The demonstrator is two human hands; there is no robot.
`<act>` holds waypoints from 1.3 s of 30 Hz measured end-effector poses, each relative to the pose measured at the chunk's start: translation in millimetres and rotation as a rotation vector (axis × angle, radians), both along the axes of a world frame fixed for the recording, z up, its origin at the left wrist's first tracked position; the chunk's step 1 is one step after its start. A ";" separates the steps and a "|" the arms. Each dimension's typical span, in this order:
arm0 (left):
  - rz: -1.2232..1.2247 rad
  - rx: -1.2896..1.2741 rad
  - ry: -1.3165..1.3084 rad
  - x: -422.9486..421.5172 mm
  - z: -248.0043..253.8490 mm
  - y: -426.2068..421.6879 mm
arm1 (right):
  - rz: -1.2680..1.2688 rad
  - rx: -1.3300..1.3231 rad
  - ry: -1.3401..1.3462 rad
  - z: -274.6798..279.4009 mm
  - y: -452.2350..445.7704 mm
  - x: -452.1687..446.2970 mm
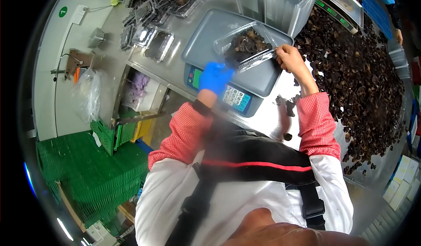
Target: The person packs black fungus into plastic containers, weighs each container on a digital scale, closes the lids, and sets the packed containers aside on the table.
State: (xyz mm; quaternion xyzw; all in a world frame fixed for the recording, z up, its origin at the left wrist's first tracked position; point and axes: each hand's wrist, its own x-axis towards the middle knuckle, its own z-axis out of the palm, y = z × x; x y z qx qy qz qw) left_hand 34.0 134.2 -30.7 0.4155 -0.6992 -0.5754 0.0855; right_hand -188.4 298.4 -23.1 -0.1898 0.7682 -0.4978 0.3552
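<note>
A clear plastic box (244,44) holding dark brown dried pieces, which look like fungus, sits tilted on the grey tray (204,35) of a scale with a keypad (237,98). My right hand (288,58), bare, pinches the box's right corner between thumb and fingers. My left hand (215,77), in a blue glove, is over the front left of the scale near the box's lower left corner. Its fingers are smeared by motion.
A large heap of dark pieces (346,70) covers the right side. Stacked clear boxes (280,5) stand behind the tray, beside another scale (335,9). Filled boxes (153,14) lie at the back left. A person's hand (399,37) shows at the far right.
</note>
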 end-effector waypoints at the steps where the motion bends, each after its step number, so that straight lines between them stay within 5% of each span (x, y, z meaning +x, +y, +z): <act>1: -0.017 0.186 -0.071 -1.2 10.2 -2.7 | 0.002 -0.018 -0.028 -1.8 -0.4 -0.6; 5: 0.003 0.485 -0.044 -3.4 15.2 -8.1 | -0.014 -0.146 -0.063 -23.7 -2.4 -3.0; 9: -0.048 0.263 0.017 -3.0 -12.3 -7.2 | -0.060 -0.121 -0.033 -29.3 -1.0 1.2; 12: -0.212 0.242 -0.115 1.5 21.0 -6.6 | -0.096 -0.030 0.057 -4.7 4.3 13.8; 14: -0.409 -0.176 -0.051 18.6 -7.4 -43.3 | -0.134 0.029 0.143 23.6 12.3 29.6; 19: 0.064 -0.035 0.012 17.7 41.9 -90.0 | -0.175 -0.065 0.150 12.5 40.6 43.8; 28: -0.323 -0.275 0.240 -36.9 -4.4 -136.4 | -0.205 -0.107 0.206 2.0 42.8 61.2; 34: -0.540 0.144 -0.096 -63.8 16.6 -110.4 | -0.262 -0.177 0.479 21.8 14.8 39.8; 39: -0.415 0.242 0.028 -48.4 6.6 -133.9 | -0.183 -0.024 0.974 69.6 -23.2 -15.3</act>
